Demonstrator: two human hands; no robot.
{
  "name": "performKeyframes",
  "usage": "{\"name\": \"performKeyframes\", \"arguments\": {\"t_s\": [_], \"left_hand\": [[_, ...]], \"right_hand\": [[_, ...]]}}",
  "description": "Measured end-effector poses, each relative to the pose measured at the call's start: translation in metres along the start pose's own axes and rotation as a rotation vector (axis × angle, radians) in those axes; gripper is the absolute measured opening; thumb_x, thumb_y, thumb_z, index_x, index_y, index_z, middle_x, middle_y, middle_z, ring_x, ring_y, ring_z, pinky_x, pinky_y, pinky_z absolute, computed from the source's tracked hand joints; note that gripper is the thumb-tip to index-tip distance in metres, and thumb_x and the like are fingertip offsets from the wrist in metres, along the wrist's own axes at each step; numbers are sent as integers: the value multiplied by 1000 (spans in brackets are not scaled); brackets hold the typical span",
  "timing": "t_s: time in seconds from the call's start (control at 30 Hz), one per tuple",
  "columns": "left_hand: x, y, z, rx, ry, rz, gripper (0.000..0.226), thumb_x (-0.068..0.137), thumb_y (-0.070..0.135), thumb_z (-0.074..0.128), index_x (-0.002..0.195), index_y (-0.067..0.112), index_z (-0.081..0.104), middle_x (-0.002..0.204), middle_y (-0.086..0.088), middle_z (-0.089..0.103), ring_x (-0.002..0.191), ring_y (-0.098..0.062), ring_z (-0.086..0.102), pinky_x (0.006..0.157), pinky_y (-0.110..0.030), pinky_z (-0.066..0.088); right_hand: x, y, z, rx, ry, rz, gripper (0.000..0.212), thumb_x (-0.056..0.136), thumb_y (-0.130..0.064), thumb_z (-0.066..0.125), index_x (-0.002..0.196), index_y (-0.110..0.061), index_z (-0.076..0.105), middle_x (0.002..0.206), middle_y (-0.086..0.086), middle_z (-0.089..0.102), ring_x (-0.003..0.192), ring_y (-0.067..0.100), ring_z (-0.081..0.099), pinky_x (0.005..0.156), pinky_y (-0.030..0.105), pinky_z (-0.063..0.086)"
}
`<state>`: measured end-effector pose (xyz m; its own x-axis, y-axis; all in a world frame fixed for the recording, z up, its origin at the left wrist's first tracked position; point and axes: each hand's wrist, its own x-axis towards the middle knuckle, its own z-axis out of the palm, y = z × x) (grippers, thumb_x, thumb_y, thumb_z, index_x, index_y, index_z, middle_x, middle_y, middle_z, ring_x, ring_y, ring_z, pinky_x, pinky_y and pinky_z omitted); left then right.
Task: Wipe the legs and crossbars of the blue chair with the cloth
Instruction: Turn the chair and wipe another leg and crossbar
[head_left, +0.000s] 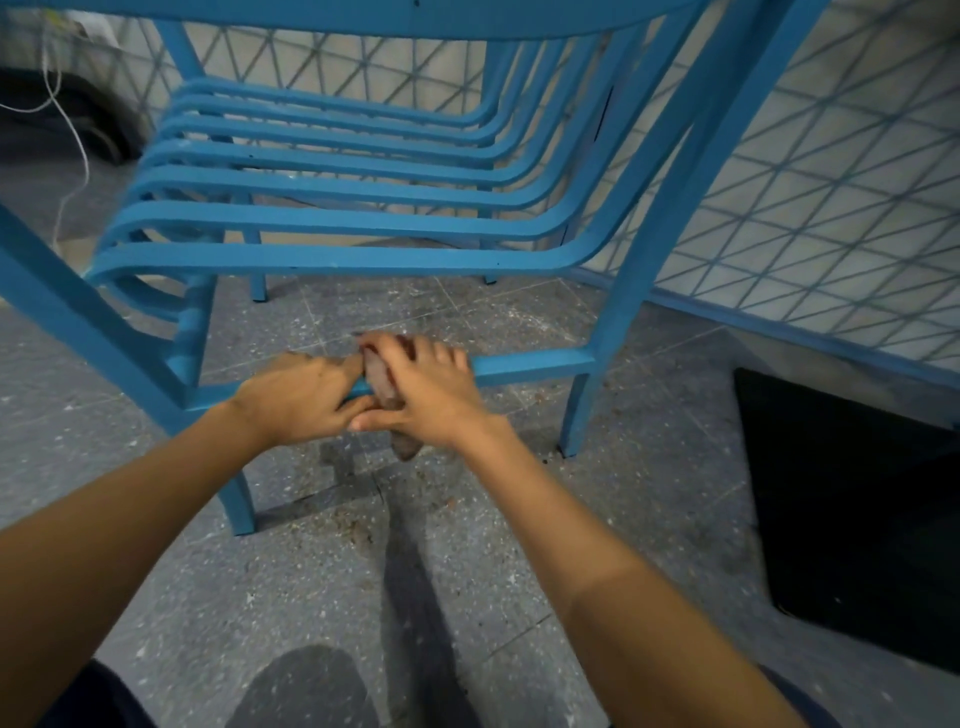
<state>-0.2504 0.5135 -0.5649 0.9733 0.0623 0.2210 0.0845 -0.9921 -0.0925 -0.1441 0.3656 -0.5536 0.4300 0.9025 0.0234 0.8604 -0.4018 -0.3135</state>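
The blue chair (332, 218) with a slatted seat stands in front of me on the floor. Its low front crossbar (535, 364) runs between the two near legs. A small brownish cloth (382, 382) is wrapped over the middle of that crossbar, with one end hanging below it. My right hand (431, 389) presses on the cloth from above, fingers curled over the bar. Just to its left, my left hand (301, 395) grips the same crossbar and touches the cloth's edge with thumb and fingers.
The floor (311, 597) is grey speckled tile with dirt crumbs under the chair. A tiled wall with a blue skirting (779, 332) runs along the right. A black mat (852, 519) lies at the right. A white cord (72, 130) hangs at the far left.
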Motion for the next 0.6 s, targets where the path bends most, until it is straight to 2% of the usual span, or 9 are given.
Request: {"name": "performKeyframes", "arguments": {"t_s": [0.1,0.2,0.23,0.3,0.37,0.4,0.47,0.53,0.6], "left_hand": [[1,-1,1,-5,-20,-5,105,67,83,-16,115,15,48,94,-6,70,76,-26,69,68,-36,51],[2,-1,-4,-5,-54,-17,87,73,79,-5,111,20,45,84,-1,66,61,-19,60,62,-34,52],[1,0,-6,2,-70,-22,83,74,78,-4,110,20,44,79,2,61,58,-17,55,61,-34,52],[2,3,-7,14,-90,-26,80,75,77,-3,107,21,44,72,7,51,54,-15,51,58,-32,51],[3,3,-8,8,-94,-31,80,75,77,-4,105,21,45,70,9,47,52,-14,50,54,-29,47],[3,2,-8,14,-94,-29,81,74,77,-5,104,21,45,70,9,47,51,-13,48,53,-28,45],[3,3,-10,30,-98,-19,82,74,77,-6,104,20,45,71,9,46,51,-13,46,53,-28,39],[3,3,-10,25,-75,-16,84,73,77,-6,105,19,46,71,6,50,52,-16,48,54,-28,37],[2,2,-9,13,-45,-12,86,78,78,-4,108,15,47,78,-3,64,60,-24,61,57,-32,43]], "right_hand": [[-12,9,1,-34,86,-107,72,85,-53,61,145,-39,25,132,12,44,120,31,43,102,42,31],[-30,48,-17,-14,73,-109,65,89,-36,61,144,-45,27,145,4,37,131,26,36,112,41,24],[-36,67,-23,3,64,-51,64,88,-40,59,144,-45,28,146,2,36,132,26,34,113,43,22],[-46,104,-34,51,75,94,64,83,-61,53,141,-47,29,141,2,41,130,27,36,113,47,24],[-39,126,-39,123,87,228,68,78,-82,31,136,-47,32,129,5,47,125,30,40,109,49,26],[-30,127,-37,163,86,269,73,77,-85,14,136,-47,34,130,6,48,127,32,38,109,52,23],[-12,103,-25,194,96,312,76,82,-78,-5,139,-46,33,145,9,40,139,33,27,114,59,8],[-3,58,-7,180,101,257,56,94,-63,3,140,-47,30,149,9,35,140,30,23,114,56,7],[-5,16,9,167,122,135,47,97,-57,13,139,-47,31,140,8,41,131,27,32,110,48,16]]}}
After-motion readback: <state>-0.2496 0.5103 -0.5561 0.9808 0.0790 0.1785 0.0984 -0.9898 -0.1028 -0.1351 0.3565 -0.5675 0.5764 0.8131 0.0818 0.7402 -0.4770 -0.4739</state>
